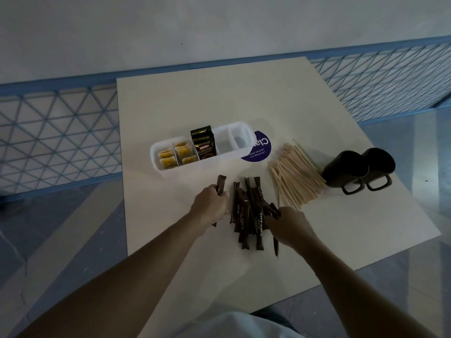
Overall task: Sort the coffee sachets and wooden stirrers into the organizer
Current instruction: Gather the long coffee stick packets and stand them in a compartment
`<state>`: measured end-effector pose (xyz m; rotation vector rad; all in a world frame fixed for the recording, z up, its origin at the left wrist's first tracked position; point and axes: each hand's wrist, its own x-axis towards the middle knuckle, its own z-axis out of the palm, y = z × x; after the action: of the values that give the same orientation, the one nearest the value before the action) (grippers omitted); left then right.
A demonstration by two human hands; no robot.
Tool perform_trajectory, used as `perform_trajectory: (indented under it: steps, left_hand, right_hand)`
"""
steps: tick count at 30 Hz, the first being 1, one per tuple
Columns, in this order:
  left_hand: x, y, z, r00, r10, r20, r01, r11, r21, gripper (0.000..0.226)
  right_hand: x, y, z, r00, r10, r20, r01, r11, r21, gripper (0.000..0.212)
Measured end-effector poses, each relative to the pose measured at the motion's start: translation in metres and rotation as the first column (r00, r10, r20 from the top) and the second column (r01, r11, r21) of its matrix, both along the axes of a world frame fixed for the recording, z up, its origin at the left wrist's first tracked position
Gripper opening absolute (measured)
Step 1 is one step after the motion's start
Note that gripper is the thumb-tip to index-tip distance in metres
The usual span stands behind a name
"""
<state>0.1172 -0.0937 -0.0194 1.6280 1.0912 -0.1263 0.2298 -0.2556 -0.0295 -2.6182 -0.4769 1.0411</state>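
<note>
Sachets in organizer point(207, 156): black packs point(203, 145) read "KOPIKO SUPREMO".
Mugs point(358, 168): two, far right.
Left hand point(211, 206): fingers gripped one stick sachet point(220, 184).
Right hand point(289, 224): fingers pinched sticks from the pile point(249, 213).

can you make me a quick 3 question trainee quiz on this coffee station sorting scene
1. True or false: the wooden stirrers are already in the organizer.
2. Which hand grips one brown stick sachet apart from the pile? A) left B) right
3. Fill in: two black ___ lie tipped on their sides at the table's right.

Key
1. False: they lie loose on the table, right of the brown stick sachets.
2. A: the left hand holds it; the right hand is at the pile.
3. mugs
</note>
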Motion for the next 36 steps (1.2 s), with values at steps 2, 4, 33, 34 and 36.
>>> perform_trajectory:
  steps: [2,4,33,34,36]
  left_hand:
    - [0.002,0.004,0.004,0.999,0.029,0.019,-0.029,0.999,-0.023,0.028]
    - [0.007,0.007,0.01,0.997,0.068,0.045,-0.065,0.996,-0.068,0.024]
    - [0.119,0.086,0.042,0.829,0.453,0.328,-0.509,0.855,0.105,0.024]
    - [0.12,0.087,0.04,0.836,0.441,0.326,-0.499,0.858,0.119,0.024]
    - [0.123,0.09,0.033,0.853,0.409,0.324,-0.475,0.865,0.158,0.021]
  right_hand:
    - [0.01,0.009,0.01,1.0,-0.028,-0.013,0.028,0.999,0.032,0.021]
    - [0.019,0.02,0.017,0.998,-0.054,-0.042,0.058,0.993,0.105,0.017]
    - [0.094,0.208,0.033,0.932,-0.145,-0.332,0.353,0.568,0.743,0.014]
    - [0.094,0.209,0.03,0.932,-0.149,-0.331,0.355,0.571,0.74,0.014]
    - [0.094,0.209,0.024,0.933,-0.155,-0.323,0.35,0.586,0.731,0.017]
